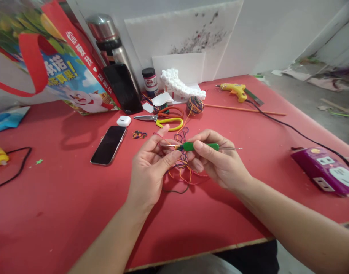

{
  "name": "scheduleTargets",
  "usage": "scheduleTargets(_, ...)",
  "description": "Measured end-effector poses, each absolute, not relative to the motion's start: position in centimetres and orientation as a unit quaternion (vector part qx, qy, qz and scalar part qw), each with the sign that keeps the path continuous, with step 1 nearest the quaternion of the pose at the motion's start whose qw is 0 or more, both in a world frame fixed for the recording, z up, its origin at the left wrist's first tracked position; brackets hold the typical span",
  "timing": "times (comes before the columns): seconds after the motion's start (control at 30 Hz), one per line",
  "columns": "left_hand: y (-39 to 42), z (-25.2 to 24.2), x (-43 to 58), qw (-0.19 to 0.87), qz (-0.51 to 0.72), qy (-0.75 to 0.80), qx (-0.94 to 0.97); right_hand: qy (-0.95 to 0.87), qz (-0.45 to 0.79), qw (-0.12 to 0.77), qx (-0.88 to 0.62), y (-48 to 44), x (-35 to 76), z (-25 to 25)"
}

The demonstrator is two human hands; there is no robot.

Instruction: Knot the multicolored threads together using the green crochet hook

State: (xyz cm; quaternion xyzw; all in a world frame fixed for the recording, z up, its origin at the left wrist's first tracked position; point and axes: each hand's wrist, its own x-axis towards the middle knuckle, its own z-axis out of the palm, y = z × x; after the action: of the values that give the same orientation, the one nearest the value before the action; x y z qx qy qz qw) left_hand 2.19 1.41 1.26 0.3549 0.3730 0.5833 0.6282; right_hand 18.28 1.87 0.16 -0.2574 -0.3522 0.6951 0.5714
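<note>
My right hand (217,158) is closed around the green handle of a crochet hook (201,146), whose thin metal shafts stick out at both ends. Its left shaft reaches to my left hand (154,160), which pinches a small dark and orange piece of yarn work (179,148). A strand runs over a raised finger of my left hand. Loose loops of multicoloured yarn (188,177) hang below and behind the hands. From there a strand leads up to a yarn ball (195,105) on the red table.
Scissors (163,118), a small yarn piece (139,134), a phone (109,145) and a white earbud case (123,121) lie beyond my hands. At right are a yellow glue gun (234,91) with a cord and a purple box (325,169). A bag (77,76) stands back left.
</note>
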Motion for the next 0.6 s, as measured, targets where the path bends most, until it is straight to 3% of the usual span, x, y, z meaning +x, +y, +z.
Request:
scheduleTargets(0.33, 1.4, 1.4, 2.1, 0.626, 0.573, 0.395, 0.351, -0.428, 0.661, 0.567, -0.244, 1.3, 18.5, -0.2)
scheduleTargets(0.6, 0.7, 1.5, 2.5, 0.515, 0.604, 0.461, 0.397, -0.499, 0.547, 0.593, -0.315, 0.6, 17.9, 0.1)
